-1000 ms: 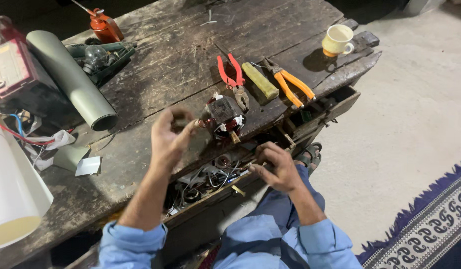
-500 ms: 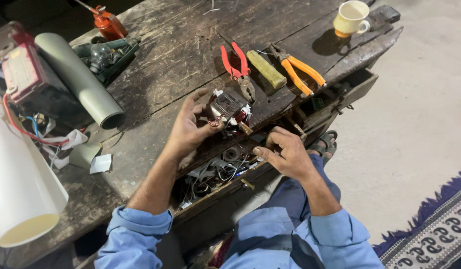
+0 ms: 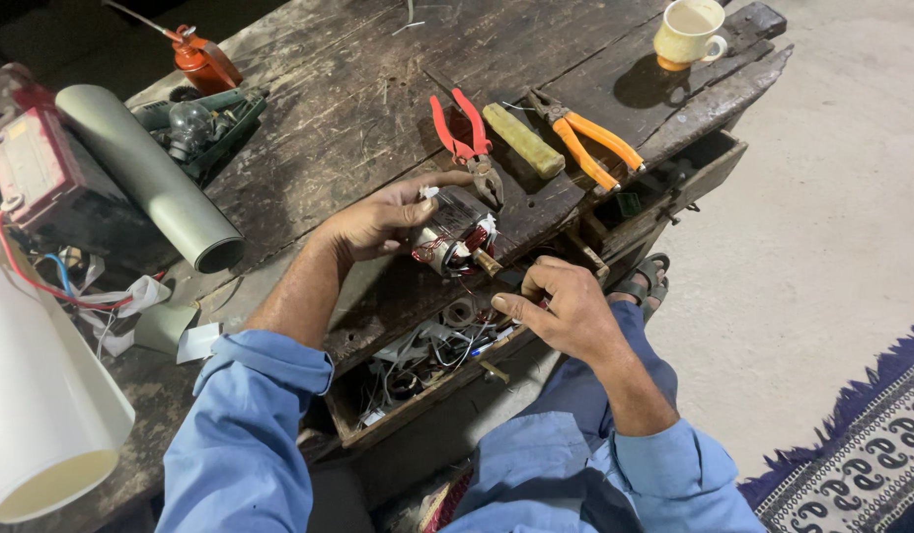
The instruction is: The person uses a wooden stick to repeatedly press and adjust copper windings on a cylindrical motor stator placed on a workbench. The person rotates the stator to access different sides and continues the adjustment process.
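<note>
My left hand grips a small electric motor armature with copper windings and red wires, resting it on the edge of the dark wooden workbench. My right hand hovers just below and right of the armature, over the open drawer, with thumb and forefinger pinched together; whether something thin is between them I cannot tell. Red-handled pliers lie just beyond the armature.
Orange-handled pliers and a yellow-green tool handle lie beside the red pliers. A cream cup stands at the far right corner. A grey pipe, white pipe, red device and oil can fill the left.
My left hand came down from a raised position and closed around the armature. My right hand shifted slightly toward it with fingers pinched. The view moved closer.
</note>
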